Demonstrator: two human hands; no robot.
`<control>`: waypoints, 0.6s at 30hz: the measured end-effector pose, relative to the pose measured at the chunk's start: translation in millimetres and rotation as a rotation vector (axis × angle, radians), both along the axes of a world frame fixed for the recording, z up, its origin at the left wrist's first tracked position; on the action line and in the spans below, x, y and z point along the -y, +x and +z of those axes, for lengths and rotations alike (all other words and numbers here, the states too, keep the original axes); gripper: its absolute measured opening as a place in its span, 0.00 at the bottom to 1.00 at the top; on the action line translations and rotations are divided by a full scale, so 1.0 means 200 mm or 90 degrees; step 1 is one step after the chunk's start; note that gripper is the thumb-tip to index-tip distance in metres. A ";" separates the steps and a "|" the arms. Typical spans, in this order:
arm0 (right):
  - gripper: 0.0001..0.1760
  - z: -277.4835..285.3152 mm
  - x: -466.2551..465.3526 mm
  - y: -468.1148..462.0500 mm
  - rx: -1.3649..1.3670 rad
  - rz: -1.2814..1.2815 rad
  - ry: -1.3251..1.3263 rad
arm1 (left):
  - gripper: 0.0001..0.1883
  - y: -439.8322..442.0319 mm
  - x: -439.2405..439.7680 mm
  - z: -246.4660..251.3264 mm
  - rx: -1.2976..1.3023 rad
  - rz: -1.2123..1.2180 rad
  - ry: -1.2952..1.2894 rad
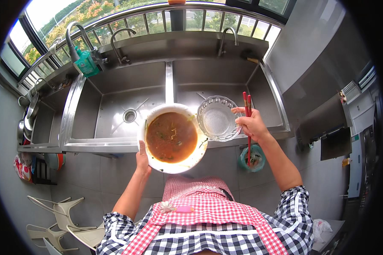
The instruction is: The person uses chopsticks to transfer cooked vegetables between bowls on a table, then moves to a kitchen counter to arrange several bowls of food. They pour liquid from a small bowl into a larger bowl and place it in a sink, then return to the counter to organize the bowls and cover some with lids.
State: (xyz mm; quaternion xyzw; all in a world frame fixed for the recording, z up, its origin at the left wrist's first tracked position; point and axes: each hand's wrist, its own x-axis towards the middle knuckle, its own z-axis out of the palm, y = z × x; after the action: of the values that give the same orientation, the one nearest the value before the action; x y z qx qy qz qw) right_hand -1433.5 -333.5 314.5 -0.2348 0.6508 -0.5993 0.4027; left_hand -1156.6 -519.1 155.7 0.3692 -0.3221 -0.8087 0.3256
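Observation:
My left hand (143,161) grips the left rim of a large white bowl (201,149), thumb over the edge. Brown soup (171,137) with bits of greens and a noodle strand fills much of it. In my right hand (252,124) are a clear glass bowl (217,118), pinched at its right rim, and a pair of red chopsticks (249,134) held upright in the picture. The glass bowl looks empty. Its left edge is close to the white bowl's rim; whether they touch I cannot tell. Both bowls are at the front edge of a stainless steel double sink (99,143).
Curved faucets (115,44) (226,35) rise behind the basins. A green soap bottle (86,63) hangs by the left tap. Below the sink's front stands a lined waste bin (253,157) with scraps. Metal chairs (65,213) are at lower left.

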 end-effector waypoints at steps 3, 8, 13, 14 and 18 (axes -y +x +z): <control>0.16 0.02 0.13 -0.10 0.011 -0.047 0.035 | 0.37 -0.13 0.23 -0.03 0.056 -0.024 -0.006; 0.16 0.02 0.42 -0.31 0.003 -0.061 0.024 | 0.38 -0.35 0.60 -0.07 0.034 -0.044 -0.023; 0.16 0.04 0.58 -0.38 0.028 -0.104 0.055 | 0.38 -0.44 0.78 -0.09 0.089 -0.059 0.027; 0.16 0.05 0.60 -0.38 0.025 -0.103 0.052 | 0.38 -0.45 0.80 -0.10 0.074 -0.066 0.027; 0.17 0.04 0.67 -0.39 0.044 -0.105 0.053 | 0.37 -0.44 0.85 -0.12 0.087 -0.077 0.054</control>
State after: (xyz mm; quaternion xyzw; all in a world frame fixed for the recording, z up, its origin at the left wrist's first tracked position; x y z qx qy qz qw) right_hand -1510.9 -467.1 322.8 -0.1429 0.6782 -0.6104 0.3835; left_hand -1245.4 -690.1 130.7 0.4169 -0.3304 -0.8128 0.2373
